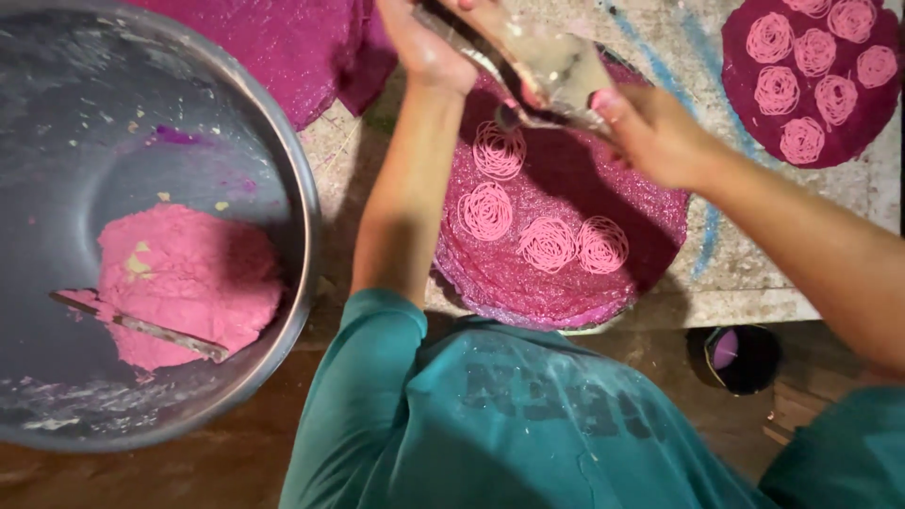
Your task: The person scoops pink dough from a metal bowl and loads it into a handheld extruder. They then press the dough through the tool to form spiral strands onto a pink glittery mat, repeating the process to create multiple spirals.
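Pink dough [189, 283] in steel bowl [292, 188], both hands [650, 132] gripping piping bag [551, 71] over mat [566, 283]

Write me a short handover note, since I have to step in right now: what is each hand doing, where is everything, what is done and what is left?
Left hand and right hand both grip the piping bag, its nozzle over the round purple mat.
Done: four pink coils lie on this mat; the far-right mat carries seven.
Left: the right and near parts of this mat are bare.
Pink dough and a flat scraper sit in the steel bowl at left. A small dark cup stands on the floor.
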